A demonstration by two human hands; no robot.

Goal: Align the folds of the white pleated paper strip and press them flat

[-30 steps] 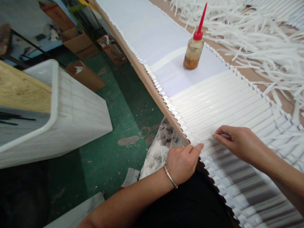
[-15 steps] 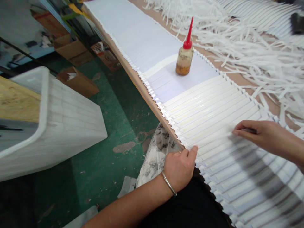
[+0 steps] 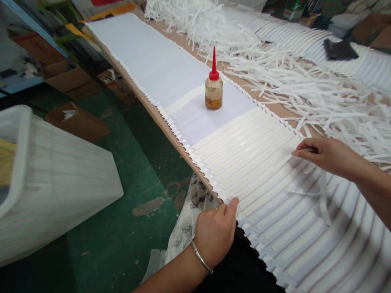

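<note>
Long white sheet (image 3: 146, 53) lies along the table, its near part covered by parallel white strips (image 3: 244, 162). At the sheet's left edge, my left hand (image 3: 215, 230), with a bangle at the wrist, is closed with its index fingertip on the end of a strip; its other fingers curl out of sight. My right hand (image 3: 324, 156) pinches a thin white strip (image 3: 323, 199) near the right edge, and a loose tail of it dangles below the fingers. A red-tipped bottle (image 3: 214, 93) with amber liquid stands upright on the sheet, beyond both hands.
Tangled loose white strips (image 3: 290, 77) heap along the table's far right side. A dark cloth (image 3: 340, 49) lies on another striped sheet. To the left, a white plastic bin (image 3: 70, 187) and cardboard boxes (image 3: 77, 122) stand on the green floor.
The camera view has shifted, so the bottle and table appear further left. My right hand has lifted slightly and a loose strip tail now shows beneath it. My left hand stays at the edge.
</note>
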